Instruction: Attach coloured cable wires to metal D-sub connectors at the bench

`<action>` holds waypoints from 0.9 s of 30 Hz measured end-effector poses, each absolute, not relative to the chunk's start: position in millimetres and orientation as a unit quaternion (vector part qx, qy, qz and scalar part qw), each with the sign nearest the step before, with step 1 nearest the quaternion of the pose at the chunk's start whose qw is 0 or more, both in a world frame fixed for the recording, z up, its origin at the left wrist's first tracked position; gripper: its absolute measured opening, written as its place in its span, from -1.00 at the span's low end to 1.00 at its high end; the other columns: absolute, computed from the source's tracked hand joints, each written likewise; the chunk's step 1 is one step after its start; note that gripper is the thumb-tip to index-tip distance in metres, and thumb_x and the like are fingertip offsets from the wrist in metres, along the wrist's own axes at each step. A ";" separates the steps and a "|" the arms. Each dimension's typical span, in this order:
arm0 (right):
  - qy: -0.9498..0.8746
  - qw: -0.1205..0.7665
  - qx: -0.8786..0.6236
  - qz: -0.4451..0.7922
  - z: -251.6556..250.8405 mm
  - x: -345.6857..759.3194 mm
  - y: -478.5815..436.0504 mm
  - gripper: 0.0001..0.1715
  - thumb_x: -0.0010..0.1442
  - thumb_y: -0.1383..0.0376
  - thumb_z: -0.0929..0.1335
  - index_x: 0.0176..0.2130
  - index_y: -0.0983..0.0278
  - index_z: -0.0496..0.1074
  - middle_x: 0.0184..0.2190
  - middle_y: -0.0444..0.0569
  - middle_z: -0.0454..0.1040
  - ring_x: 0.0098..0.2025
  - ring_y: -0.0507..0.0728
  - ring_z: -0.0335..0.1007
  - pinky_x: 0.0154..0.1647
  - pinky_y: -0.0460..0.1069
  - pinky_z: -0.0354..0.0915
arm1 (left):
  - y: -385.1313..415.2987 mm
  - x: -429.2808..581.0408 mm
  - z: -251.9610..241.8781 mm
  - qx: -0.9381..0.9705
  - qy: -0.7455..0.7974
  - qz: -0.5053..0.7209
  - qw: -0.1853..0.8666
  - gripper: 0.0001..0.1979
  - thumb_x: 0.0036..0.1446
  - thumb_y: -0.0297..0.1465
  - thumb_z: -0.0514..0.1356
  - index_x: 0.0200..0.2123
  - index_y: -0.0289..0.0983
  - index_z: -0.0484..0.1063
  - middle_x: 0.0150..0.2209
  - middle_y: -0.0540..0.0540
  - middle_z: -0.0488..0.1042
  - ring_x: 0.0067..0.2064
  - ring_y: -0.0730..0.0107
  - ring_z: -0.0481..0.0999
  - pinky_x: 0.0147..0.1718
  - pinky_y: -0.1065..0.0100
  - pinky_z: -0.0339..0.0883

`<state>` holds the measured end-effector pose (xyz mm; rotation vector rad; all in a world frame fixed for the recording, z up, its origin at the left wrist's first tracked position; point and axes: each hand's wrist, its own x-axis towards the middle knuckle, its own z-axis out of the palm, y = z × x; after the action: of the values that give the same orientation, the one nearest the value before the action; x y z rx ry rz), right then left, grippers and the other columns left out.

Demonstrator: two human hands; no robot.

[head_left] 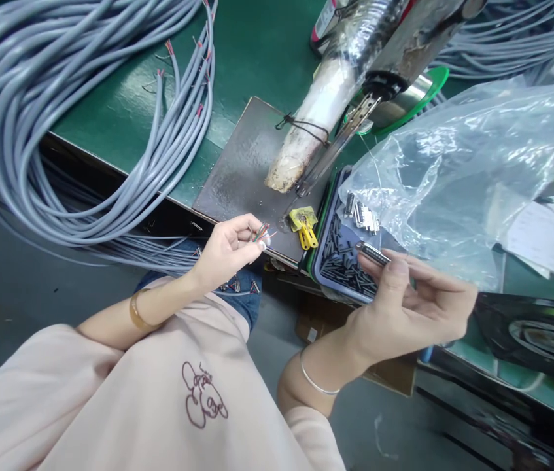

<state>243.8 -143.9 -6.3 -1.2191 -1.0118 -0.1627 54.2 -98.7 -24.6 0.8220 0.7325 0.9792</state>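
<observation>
My left hand (237,247) is closed in a pinch on a bunch of thin coloured wires (263,231), whose ends stick out past the fingertips. Between thumb and fingers my right hand (411,297) grips a small multi-pin connector (373,254), its pin row turned upward. Below and left of that connector, a blue tray (343,288) holds many short black sleeves (345,261) and several loose metal connectors (365,216) on clear plastic. A yellow clip (307,229) lies on the dark board between my hands. Above it hangs a soldering iron (323,154) in a wrapped holder.
Large coils of grey cable (124,163) cover the bench's left side and hang over its edge. A clear plastic bag (453,176) spreads over the right side. Behind the iron stands a solder spool (414,98). A black fan (541,333) is at far right.
</observation>
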 end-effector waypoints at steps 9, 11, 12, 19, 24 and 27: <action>-0.489 0.656 -0.569 -0.083 -3.2 232.5 -147.2 -0.83 0.17 0.39 0.46 -0.38 0.23 0.40 -0.36 -0.12 0.59 -0.35 0.05 0.60 -0.32 -0.03 0.65 | -100.1 53.9 -28.9 0.322 0.326 0.457 0.762 -0.82 -0.14 -0.49 0.30 -0.40 -0.28 0.37 -0.54 0.07 0.42 -0.63 0.69 0.17 -0.70 0.55 -0.07; -0.480 0.661 -0.574 -0.057 -2.6 232.0 -148.9 -0.82 0.14 0.42 0.45 -0.39 0.23 0.39 -0.35 -0.12 0.59 -0.36 0.05 0.60 -0.33 -0.03 0.65 | -99.2 53.5 -28.3 0.316 0.331 0.456 0.764 -0.83 -0.16 -0.50 0.29 -0.42 -0.29 0.39 -0.54 0.06 0.43 -0.64 0.70 0.16 -0.70 0.55 -0.07; -0.477 0.663 -0.575 -0.045 -2.2 231.5 -149.5 -0.82 0.13 0.43 0.45 -0.39 0.23 0.38 -0.35 -0.11 0.59 -0.36 0.04 0.60 -0.33 -0.03 0.65 | -98.7 53.2 -28.0 0.313 0.333 0.456 0.764 -0.84 -0.17 -0.50 0.29 -0.43 -0.30 0.39 -0.54 0.06 0.43 -0.64 0.70 0.17 -0.70 0.55 -0.07; -0.467 0.648 -0.599 -0.053 -2.3 222.6 -148.8 -0.83 0.12 0.48 0.46 -0.37 0.28 0.42 -0.34 -0.10 0.63 -0.34 0.03 0.64 -0.35 -0.10 0.62 | -98.3 49.8 -27.5 0.304 0.348 0.438 0.771 -0.87 -0.21 -0.50 0.27 -0.47 -0.31 0.41 -0.57 0.04 0.44 -0.60 0.68 0.17 -0.68 0.56 -0.06; -0.486 0.638 -0.587 -0.114 -5.7 222.1 -148.0 -0.90 0.17 0.43 0.47 -0.34 0.28 0.47 -0.32 -0.09 0.64 -0.35 0.04 0.63 -0.34 -0.05 0.63 | -97.7 49.7 -27.6 0.307 0.342 0.436 0.774 -0.84 -0.18 -0.46 0.31 -0.48 -0.31 0.39 -0.59 0.04 0.44 -0.62 0.68 0.16 -0.68 0.56 -0.07; -0.494 0.632 -0.585 -0.118 -7.3 224.1 -148.4 -0.88 0.17 0.38 0.48 -0.35 0.26 0.46 -0.31 -0.08 0.64 -0.35 0.07 0.64 -0.37 -0.03 0.63 | -97.6 49.7 -27.4 0.312 0.335 0.425 0.781 -0.81 -0.14 -0.43 0.33 -0.46 -0.30 0.36 -0.62 0.06 0.41 -0.65 0.69 0.15 -0.68 0.55 -0.11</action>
<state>224.1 -148.4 -7.3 -1.3378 -1.1303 -0.2708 49.7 -97.6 -27.4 0.6745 0.7245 0.9176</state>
